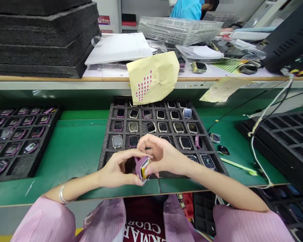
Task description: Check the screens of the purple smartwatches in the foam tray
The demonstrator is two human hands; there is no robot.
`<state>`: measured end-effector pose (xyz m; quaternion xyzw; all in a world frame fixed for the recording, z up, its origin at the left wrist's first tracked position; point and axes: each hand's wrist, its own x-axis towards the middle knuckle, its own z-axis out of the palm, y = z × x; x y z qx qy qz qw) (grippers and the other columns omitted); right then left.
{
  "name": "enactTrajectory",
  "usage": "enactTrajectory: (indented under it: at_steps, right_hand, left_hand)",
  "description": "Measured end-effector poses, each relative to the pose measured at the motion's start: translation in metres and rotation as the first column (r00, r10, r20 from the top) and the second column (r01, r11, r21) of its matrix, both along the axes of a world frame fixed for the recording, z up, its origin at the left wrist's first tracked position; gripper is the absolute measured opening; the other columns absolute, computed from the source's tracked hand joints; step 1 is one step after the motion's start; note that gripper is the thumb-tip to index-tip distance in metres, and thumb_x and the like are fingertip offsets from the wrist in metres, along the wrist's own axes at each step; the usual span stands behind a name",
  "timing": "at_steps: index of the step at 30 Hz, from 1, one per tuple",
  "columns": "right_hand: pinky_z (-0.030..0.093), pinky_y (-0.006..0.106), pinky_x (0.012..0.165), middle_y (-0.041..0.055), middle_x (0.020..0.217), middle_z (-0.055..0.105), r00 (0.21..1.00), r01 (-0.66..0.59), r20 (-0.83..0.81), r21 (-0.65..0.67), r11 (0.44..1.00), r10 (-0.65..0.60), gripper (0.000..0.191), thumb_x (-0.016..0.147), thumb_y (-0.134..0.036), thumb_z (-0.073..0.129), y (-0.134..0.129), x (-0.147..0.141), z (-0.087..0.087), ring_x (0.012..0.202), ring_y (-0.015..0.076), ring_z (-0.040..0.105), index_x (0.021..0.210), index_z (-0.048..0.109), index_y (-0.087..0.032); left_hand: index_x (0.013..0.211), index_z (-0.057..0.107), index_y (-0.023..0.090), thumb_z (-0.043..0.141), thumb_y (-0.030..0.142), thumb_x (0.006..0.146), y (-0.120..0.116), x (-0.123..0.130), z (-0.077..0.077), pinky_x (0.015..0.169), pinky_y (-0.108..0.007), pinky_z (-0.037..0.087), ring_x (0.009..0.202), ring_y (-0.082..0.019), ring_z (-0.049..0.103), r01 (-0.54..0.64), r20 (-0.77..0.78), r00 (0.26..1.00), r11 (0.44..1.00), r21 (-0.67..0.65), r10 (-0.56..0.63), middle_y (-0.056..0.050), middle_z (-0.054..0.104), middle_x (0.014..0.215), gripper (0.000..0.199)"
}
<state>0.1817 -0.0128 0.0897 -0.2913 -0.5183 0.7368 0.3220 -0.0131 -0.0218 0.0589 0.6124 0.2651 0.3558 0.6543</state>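
Note:
My left hand (121, 168) grips a purple watch case (139, 166) between thumb and fingers, just over the front edge of a dark foam tray (104, 148). Something yellow shows inside the case's open side. The thumb of my right hand (161, 155) presses on that yellow part, and its fingers curl around behind the case. Rows of square watch faces in silver and purple frames lie in the tray's compartments. Its front middle compartments are partly hidden by my hands.
Another foam tray of purple watches (20, 165) lies left. Right are a green stick (238, 164), a white cable (253, 141) and stacked black trays (288, 148). A shelf edge (91, 84) with hanging yellow sticker sheets crosses behind. A person in blue is beyond.

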Motion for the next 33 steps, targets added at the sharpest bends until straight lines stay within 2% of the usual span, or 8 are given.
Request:
enactTrajectory:
  at_steps: [4,8,11,18,23,26,29,33]
  right_hand:
    - [0.059,0.023,0.06,0.0043,0.107,0.058,0.984,0.168,0.037,0.084,0.982,-0.172,0.045,0.081,-0.023,0.07,0.003,0.0,-0.01,0.081,0.0143,0.064,0.124,0.054,-0.022]
    - [0.061,0.03,0.068,0.0072,0.118,0.059,0.983,0.182,0.032,-0.013,0.983,-0.181,0.047,0.091,-0.031,0.057,-0.001,-0.005,-0.024,0.086,0.0164,0.066,0.136,0.045,-0.026]
    - [0.06,0.034,0.076,0.0061,0.115,0.06,0.977,0.209,-0.024,-0.039,0.977,-0.21,0.046,0.092,-0.033,0.056,-0.004,-0.007,-0.03,0.084,0.015,0.065,0.137,0.045,-0.025]
    - [0.057,0.029,0.063,0.0052,0.108,0.062,0.947,0.302,0.08,0.1,0.948,-0.31,0.053,0.087,-0.027,0.064,0.0,-0.002,-0.031,0.062,0.0107,0.062,0.136,0.045,-0.026]
    - [0.053,0.025,0.057,0.0083,0.107,0.065,0.914,0.404,0.003,0.042,0.914,-0.405,0.052,0.086,-0.027,0.066,0.002,0.01,-0.026,0.067,0.0135,0.062,0.134,0.046,-0.025]
    - [0.048,0.022,0.051,0.0087,0.099,0.069,0.929,0.369,-0.006,-0.026,0.929,-0.369,0.041,0.085,-0.027,0.066,0.001,0.019,-0.027,0.059,0.0111,0.058,0.125,0.056,-0.022]
    - [0.047,0.022,0.047,0.0091,0.096,0.07,0.956,0.289,-0.028,-0.078,0.954,-0.292,0.038,0.085,-0.03,0.066,0.0,0.026,-0.032,0.056,0.0111,0.058,0.122,0.06,-0.021]
    - [0.053,0.026,0.054,0.0105,0.096,0.069,0.972,0.204,-0.093,-0.12,0.972,-0.216,0.043,0.084,-0.035,0.067,-0.002,0.029,-0.036,0.075,0.02,0.066,0.123,0.059,-0.02]
  left_hand:
    - [0.123,0.05,0.023,0.061,0.039,0.085,0.003,0.003,0.006,0.053,-0.027,0.055,0.059,-0.014,0.065,-0.158,-0.204,0.965,0.986,0.051,0.165,-0.006,0.068,0.099,0.044]
    - [0.118,0.051,0.021,0.064,0.032,0.083,0.013,0.007,-0.003,0.08,-0.033,0.053,0.088,-0.02,0.065,-0.248,-0.326,0.866,0.892,0.379,0.379,-0.005,0.067,0.102,0.039]
    - [0.115,0.051,0.02,0.067,0.03,0.079,0.018,0.009,-0.009,0.087,-0.035,0.049,0.096,-0.022,0.062,-0.226,-0.354,0.848,0.873,0.433,0.395,-0.006,0.065,0.105,0.04]
    - [0.123,0.05,0.021,0.063,0.022,0.08,0.018,0.008,-0.006,0.095,-0.036,0.044,0.11,-0.023,0.054,-0.164,-0.267,0.927,0.924,0.345,0.265,-0.009,0.057,0.118,0.044]
    - [0.118,0.053,0.021,0.058,0.019,0.084,0.021,0.003,-0.005,0.089,-0.031,0.045,0.1,-0.02,0.058,-0.185,-0.237,0.947,0.971,0.155,0.218,-0.006,0.062,0.111,0.035]
    - [0.116,0.054,0.021,0.059,0.019,0.082,0.022,0.003,-0.006,0.085,-0.03,0.045,0.101,-0.02,0.056,-0.209,-0.271,0.933,0.97,0.125,0.236,-0.005,0.06,0.114,0.034]
    - [0.115,0.054,0.022,0.059,0.023,0.082,0.02,0.005,-0.008,0.07,-0.027,0.046,0.083,-0.018,0.057,-0.186,-0.31,0.929,0.979,0.086,0.204,-0.003,0.061,0.1,0.033]
    - [0.112,0.054,0.022,0.055,0.022,0.084,0.017,0.006,-0.009,0.064,-0.025,0.043,0.072,-0.015,0.054,-0.137,-0.341,0.926,0.987,0.088,0.159,0.0,0.058,0.086,0.028]
